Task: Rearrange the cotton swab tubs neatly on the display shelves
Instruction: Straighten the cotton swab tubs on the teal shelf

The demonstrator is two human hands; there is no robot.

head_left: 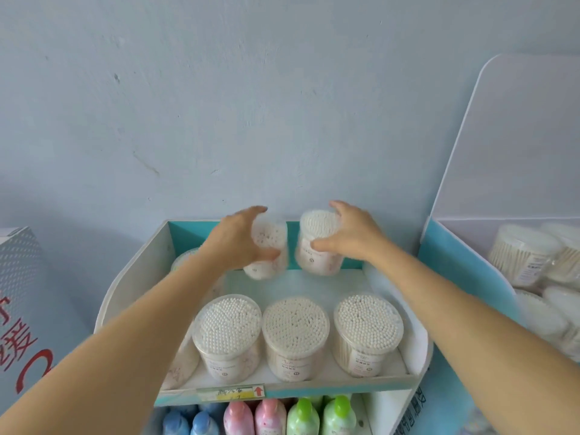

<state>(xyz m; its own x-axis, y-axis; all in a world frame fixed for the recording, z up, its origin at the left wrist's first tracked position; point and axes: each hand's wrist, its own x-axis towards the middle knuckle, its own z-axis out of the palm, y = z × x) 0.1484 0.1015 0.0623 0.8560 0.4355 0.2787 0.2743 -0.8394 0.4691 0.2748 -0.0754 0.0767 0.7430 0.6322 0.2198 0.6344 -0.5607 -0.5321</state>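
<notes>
L hand [241, 243]: reaching to the back of the top shelf [298, 284]; fingers curling over the lid end of the L tub [268, 246], thumb pressing its lower side wall. Gripping it firmly, no gap showing.
R hand [351, 233]: reaching in beside it; fingers hooking over the far rim of the R tub [318, 246], thumb lying across its front wall. Also gripping.
L tub: clear round tub w/ white swab heads showing; tilting, lid end leaning toward the camera. Blurred, so cannot tell if its base is touching the shelf floor.
R tub: same type, sitting just beside the L tub at the back wall, tilting slightly. Base contact also unclear.
Front-row tubs: three standing upright side by side along the front lip: left [227, 334], middle [295, 334], right [368, 331]. Well apart from the two held ones, w/ bare shelf floor lying btwn.
Half-hidden tub [183, 262]: showing at back left, behind the L forearm.
Price tag [230, 392]: hanging on the front edge, yellow strip w/ red arrow.
Bottles [270, 416]: standing on the tier below; blue, pink, green, in that order from the left.
Neighbour display [439, 246]: standing to the right, holding wrapped swab packs [527, 252].
Box [22, 309]: sitting at far left, red characters on its side.
Wall [251, 105]: pale blue, scuffed, rising behind it all.
</notes>
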